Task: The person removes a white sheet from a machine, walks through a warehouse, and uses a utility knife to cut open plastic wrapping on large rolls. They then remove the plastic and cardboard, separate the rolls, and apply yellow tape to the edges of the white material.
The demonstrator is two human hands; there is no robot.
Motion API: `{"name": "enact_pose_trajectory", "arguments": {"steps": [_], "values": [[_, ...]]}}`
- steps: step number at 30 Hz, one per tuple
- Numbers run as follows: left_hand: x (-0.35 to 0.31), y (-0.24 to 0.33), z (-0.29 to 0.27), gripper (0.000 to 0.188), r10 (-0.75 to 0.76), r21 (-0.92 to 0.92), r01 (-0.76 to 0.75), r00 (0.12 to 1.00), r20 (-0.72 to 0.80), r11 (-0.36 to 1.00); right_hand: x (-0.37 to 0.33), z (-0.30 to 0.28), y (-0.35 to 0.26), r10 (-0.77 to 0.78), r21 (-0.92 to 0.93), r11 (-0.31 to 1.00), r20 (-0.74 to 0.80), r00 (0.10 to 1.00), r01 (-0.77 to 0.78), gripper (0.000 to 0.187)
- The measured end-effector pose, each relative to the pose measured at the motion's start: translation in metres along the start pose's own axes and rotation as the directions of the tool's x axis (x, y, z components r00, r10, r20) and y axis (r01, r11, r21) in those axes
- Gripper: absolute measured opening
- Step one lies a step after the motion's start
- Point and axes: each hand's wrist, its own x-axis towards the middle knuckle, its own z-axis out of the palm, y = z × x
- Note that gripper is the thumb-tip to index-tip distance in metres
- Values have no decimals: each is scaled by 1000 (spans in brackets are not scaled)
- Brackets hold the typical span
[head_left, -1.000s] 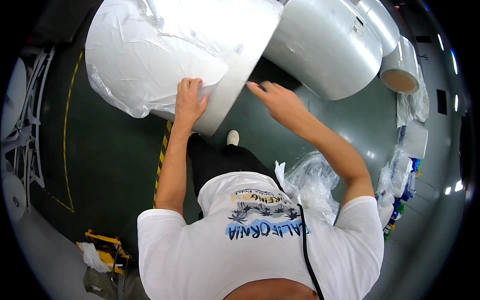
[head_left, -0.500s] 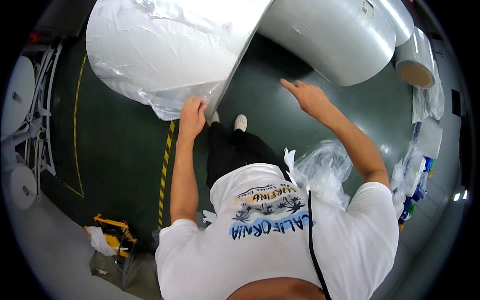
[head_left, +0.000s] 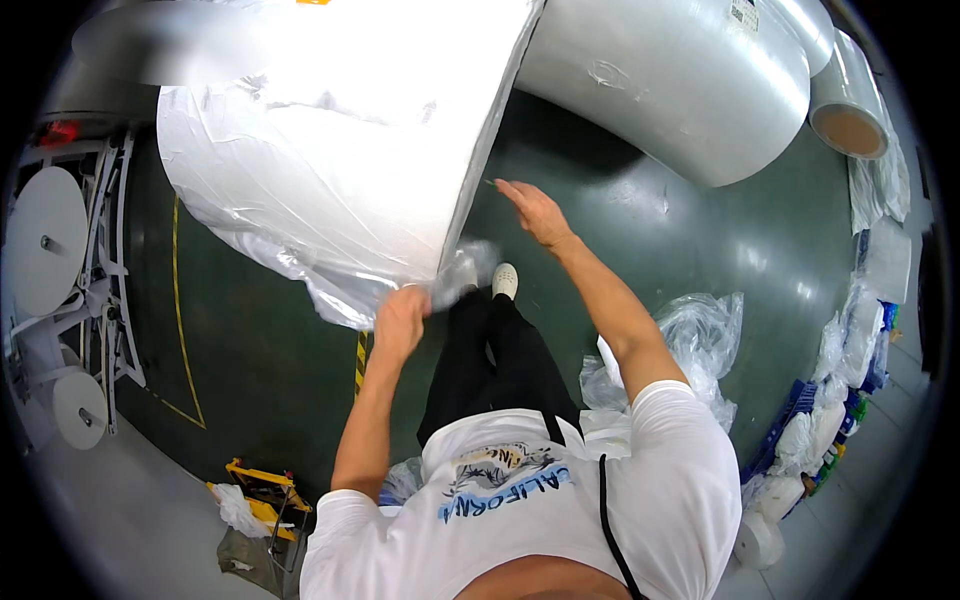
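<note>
Head view showed us a large white roll point(head_left: 350, 190) directly ahead of the person, filling the upper middle and left of the scene above the dark green floor point(head_left: 260, 370). Its broad surface was bright, almost glaring, with a rounded left edge and a narrow, greyer strip down the straight right edge. Faint grey smudges marked the white near that strip, and a scrap of orange showed at the very top.

Clear plastic film point(head_left: 335, 285) covered the roll, drawn into fine creases on the left and bunching into glossy, crumpled folds below, where it hung past the roll's lower edge. We saw the left hand point(head_left: 400, 318) closed in a fist on that loose film; a blurred, see-through tuft stuck out to its right.

The right hand point(head_left: 535, 212) hung in the air just right of the roll, clear of it, its fingers stretched forward and together. Something thin showed at the fingertips, too small for us to tell what it was or whether it was gripped.

Beyond it we noticed a silvery wrapped roll point(head_left: 680, 95) and a smaller roll with a brown end point(head_left: 848, 115).
</note>
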Motion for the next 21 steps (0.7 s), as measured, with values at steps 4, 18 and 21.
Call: {"name": "enact_pose_trajectory", "arguments": {"steps": [4,18,21], "values": [[-248,-119,40,21,-699,596,369,449,557,713,-64,-48,-10,312,17,948,139,940,-318,57],[10,71,21,51,-281,-230,203,878,-387,952,219,-140,-113,-82,-261,958,145,986,118,34],[27,99,23,53,-484,-318,381,792,-372,868,237,-141,-80,-184,-217,945,268,946,246,19]]}}
